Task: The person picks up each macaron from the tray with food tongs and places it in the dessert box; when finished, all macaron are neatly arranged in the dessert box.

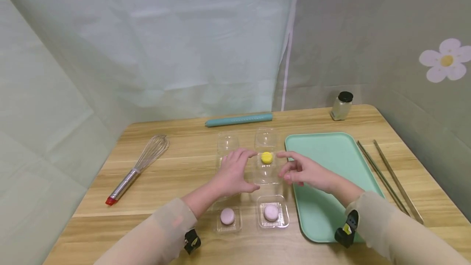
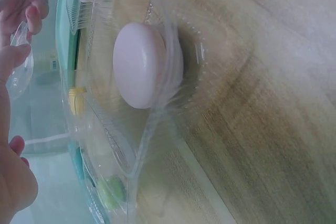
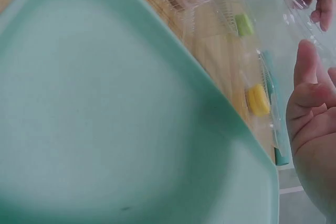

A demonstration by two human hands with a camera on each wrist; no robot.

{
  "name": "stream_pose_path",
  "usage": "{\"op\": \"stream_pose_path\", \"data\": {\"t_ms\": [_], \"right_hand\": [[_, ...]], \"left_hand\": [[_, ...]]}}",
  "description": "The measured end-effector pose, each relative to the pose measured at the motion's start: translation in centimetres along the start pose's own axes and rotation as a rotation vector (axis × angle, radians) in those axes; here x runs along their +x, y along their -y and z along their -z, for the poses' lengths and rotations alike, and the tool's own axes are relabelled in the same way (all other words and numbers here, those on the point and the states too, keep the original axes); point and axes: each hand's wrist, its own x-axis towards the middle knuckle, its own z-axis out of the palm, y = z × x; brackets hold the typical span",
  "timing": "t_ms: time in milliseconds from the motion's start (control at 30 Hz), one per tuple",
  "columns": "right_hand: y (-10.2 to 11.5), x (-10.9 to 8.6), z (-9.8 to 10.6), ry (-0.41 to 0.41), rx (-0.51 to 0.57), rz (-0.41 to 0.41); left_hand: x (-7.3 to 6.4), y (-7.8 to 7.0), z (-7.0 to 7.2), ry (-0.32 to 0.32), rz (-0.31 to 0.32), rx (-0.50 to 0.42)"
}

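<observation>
My left hand point(image 1: 233, 173) and right hand point(image 1: 309, 171) face each other over the middle of the table. Between them is a clear plastic piece point(image 1: 266, 177), like a box lid, its sides at their fingertips. Left thumb and forefinger spread along one side; the right forefinger reaches the other while its remaining fingers curl. A yellow macaron point(image 1: 266, 158) shows beyond it in a clear box. Nearer me, two pink macarons point(image 1: 227, 216) point(image 1: 271, 212) sit in clear plastic boxes. A green macaron point(image 2: 110, 192), hidden in the head view, appears in the left wrist view.
Right of the boxes lies a mint-green tray point(image 1: 331, 150), with two metal rods point(image 1: 399, 183) beside it. A whisk point(image 1: 137, 169) lies at left. Along the back are a long teal item point(image 1: 239, 120) and a black-lidded jar point(image 1: 342, 106).
</observation>
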Motion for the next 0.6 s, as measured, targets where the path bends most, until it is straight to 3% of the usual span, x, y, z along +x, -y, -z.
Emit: {"op": "stream_pose_path", "data": {"t_ms": [167, 300, 400, 600], "right_hand": [[-0.04, 0.09, 0.06, 0.026, 0.027, -0.022], [-0.23, 0.26, 0.0, 0.08, 0.203, -0.064], [-0.19, 0.37, -0.04, 0.11, 0.314, -0.122], [0.44, 0.76, -0.24, 0.124, 0.366, -0.253]], "left_hand": [[-0.08, 0.01, 0.04, -0.032, -0.027, 0.025], [-0.22, 0.06, -0.02, -0.026, -0.031, 0.041], [-0.29, 0.07, -0.08, -0.022, -0.037, 0.063], [-0.3, -0.04, -0.09, -0.048, -0.077, 0.089]]}}
